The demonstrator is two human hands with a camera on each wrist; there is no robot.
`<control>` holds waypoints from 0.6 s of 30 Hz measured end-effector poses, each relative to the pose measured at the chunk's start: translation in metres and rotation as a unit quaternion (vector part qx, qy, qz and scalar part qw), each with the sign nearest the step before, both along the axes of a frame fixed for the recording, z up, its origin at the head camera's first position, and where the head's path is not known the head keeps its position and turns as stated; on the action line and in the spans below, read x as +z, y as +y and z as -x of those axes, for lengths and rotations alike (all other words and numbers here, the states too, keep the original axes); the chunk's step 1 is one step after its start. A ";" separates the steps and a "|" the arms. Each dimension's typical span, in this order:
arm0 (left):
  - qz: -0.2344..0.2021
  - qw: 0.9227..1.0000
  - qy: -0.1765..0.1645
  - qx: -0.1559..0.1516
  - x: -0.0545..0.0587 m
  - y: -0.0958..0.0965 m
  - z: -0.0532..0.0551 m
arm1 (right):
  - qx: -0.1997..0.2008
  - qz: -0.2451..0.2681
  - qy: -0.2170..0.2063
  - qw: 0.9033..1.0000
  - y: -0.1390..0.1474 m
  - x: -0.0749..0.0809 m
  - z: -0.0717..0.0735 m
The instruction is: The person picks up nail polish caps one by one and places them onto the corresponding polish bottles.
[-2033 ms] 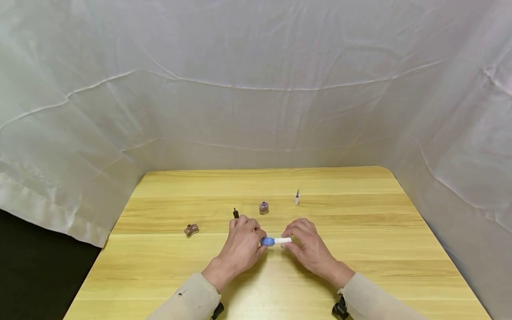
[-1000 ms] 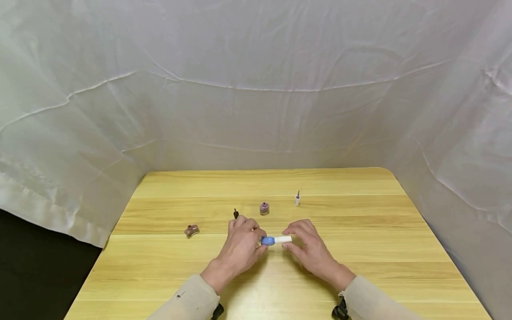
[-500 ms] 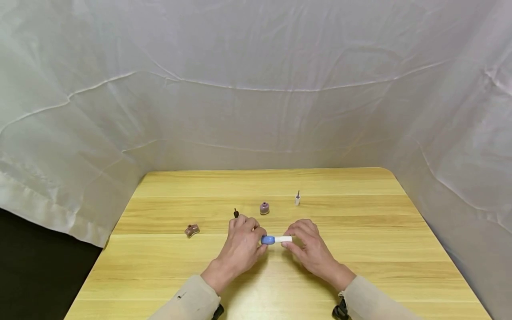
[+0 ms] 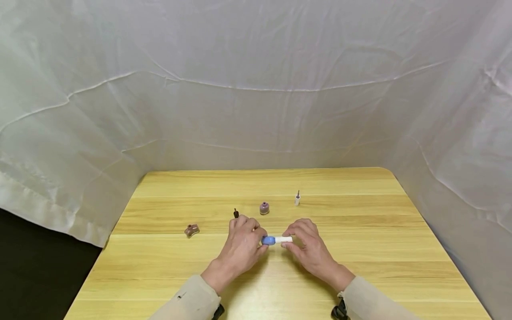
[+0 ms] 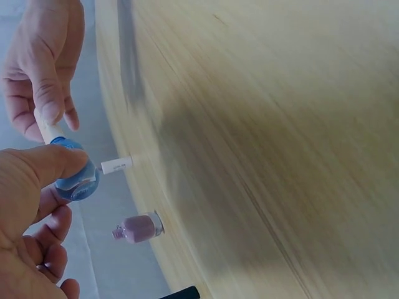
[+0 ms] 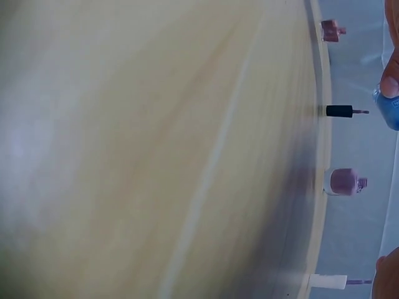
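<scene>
A blue nail polish bottle [image 4: 268, 240] lies sideways between my hands, above the table, its white cap [image 4: 284, 239] pointing right. My left hand [image 4: 242, 243] pinches the bottle's body between thumb and fingers. On the other end, my right hand [image 4: 308, 245] grips the white cap with thumb and fingertips. In the left wrist view the cap sits against the neck of the bottle [image 5: 76, 177]; whether it is screwed tight cannot be seen. The right wrist view catches only part of the blue bottle [image 6: 391, 107] and the hands.
Beyond my hands stand an uncapped purple polish bottle [image 4: 264, 208], a white brush cap [image 4: 297, 199] with its brush upward, and a black brush cap [image 4: 236, 214] partly behind my left hand. A star-shaped brownish-pink bottle [image 4: 191, 230] stands left on the wooden table [image 4: 360, 213].
Both hands stay in almost the same place with the blue bottle and white cap. The right fingers shift slightly on the cap, loosening about a second ago and closing on it again.
</scene>
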State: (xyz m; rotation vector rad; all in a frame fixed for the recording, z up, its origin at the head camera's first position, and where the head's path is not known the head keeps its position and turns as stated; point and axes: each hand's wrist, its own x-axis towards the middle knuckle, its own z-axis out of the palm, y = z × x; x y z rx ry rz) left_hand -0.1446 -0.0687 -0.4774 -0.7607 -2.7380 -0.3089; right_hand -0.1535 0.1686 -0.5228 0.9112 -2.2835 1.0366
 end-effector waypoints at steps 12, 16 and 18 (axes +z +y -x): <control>0.032 0.998 0.058 -0.018 -0.003 -0.001 0.001 | 0.007 -0.017 0.013 1.000 0.002 -0.001 0.001; 0.039 0.995 0.085 -0.030 -0.004 -0.001 0.002 | 0.002 -0.027 0.015 1.000 0.002 -0.001 0.002; 0.042 0.994 0.094 -0.036 -0.004 -0.001 0.002 | 0.000 -0.030 0.019 0.999 0.002 -0.001 0.002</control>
